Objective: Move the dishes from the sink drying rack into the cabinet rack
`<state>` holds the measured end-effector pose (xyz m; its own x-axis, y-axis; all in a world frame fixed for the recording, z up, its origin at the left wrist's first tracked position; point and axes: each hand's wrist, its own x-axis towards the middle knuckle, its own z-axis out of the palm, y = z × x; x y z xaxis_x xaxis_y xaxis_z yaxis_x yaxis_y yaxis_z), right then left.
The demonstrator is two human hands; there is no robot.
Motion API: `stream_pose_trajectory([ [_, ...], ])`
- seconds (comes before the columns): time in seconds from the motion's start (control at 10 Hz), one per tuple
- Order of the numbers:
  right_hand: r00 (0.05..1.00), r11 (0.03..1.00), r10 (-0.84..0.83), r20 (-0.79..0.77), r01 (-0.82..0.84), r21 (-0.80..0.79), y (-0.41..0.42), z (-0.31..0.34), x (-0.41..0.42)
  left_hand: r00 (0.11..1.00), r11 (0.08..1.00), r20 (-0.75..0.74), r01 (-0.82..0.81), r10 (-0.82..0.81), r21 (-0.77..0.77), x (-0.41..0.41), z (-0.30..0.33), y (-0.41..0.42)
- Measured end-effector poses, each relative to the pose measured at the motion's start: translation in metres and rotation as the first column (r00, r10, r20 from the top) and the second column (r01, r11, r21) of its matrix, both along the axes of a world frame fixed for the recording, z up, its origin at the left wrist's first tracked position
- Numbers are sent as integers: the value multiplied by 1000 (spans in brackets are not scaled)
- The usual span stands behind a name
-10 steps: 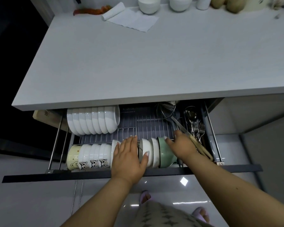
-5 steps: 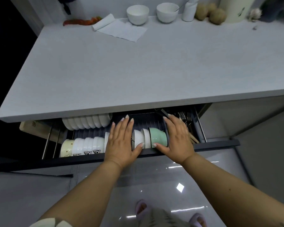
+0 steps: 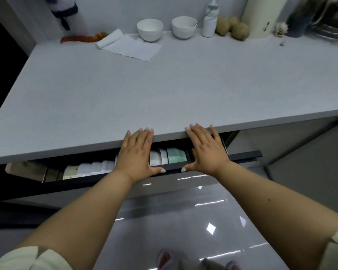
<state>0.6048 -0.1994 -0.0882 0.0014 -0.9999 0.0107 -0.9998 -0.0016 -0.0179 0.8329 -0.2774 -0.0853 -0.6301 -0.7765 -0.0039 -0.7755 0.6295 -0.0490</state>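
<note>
The cabinet rack drawer (image 3: 242,155) stands nearly pushed in under the countertop, with only a narrow gap showing. In that gap I see a row of bowls on edge: white ones (image 3: 98,167), a cream one (image 3: 70,172) at the left and a green one (image 3: 176,155) at the right. My left hand (image 3: 138,152) lies flat with straight fingers over the drawer's front edge, its thumb on the dark front. My right hand (image 3: 207,150) lies flat the same way beside the green bowl. The rest of the rack is hidden under the counter.
The grey countertop (image 3: 164,90) holds two white bowls (image 3: 149,29), a paper towel (image 3: 129,44), a white bottle (image 3: 210,20), round brown fruits (image 3: 240,31) and a tall cream canister (image 3: 261,16). A metal rack (image 3: 330,26) shows at the far right. Glossy floor lies below.
The drawer has slid inward, from wide open to almost closed, with both hands moving forward on its front edge. The back row of bowls and the cutlery are now hidden.
</note>
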Motion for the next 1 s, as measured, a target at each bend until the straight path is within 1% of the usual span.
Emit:
stream_pose_trajectory([
  [0.2,997,984,-16,-76,2,-180,-15,-2,4,998,997,-41,-52,50,-49,-14,8,0],
  [0.3,995,984,-29,-92,12,-180,-20,-1,6,997,995,-18,-78,77,-63,-21,10,-1],
  [0.4,994,989,-44,-101,29,-145,-23,0,7,996,994,8,-86,87,-67,-26,13,-4],
  [0.6,997,992,-49,-52,42,-122,-21,6,7,994,993,-17,-110,109,-39,-30,21,-5],
  [0.7,999,997,-40,8,41,-58,-18,14,6,993,993,-31,-115,114,-6,-31,27,-3],
  [0.9,984,992,-50,174,29,123,-19,36,3,988,973,-17,-150,155,173,-34,46,-9],
  [1.0,904,982,-162,396,107,156,-11,50,-3,971,919,-79,-186,226,347,-36,59,-10],
])
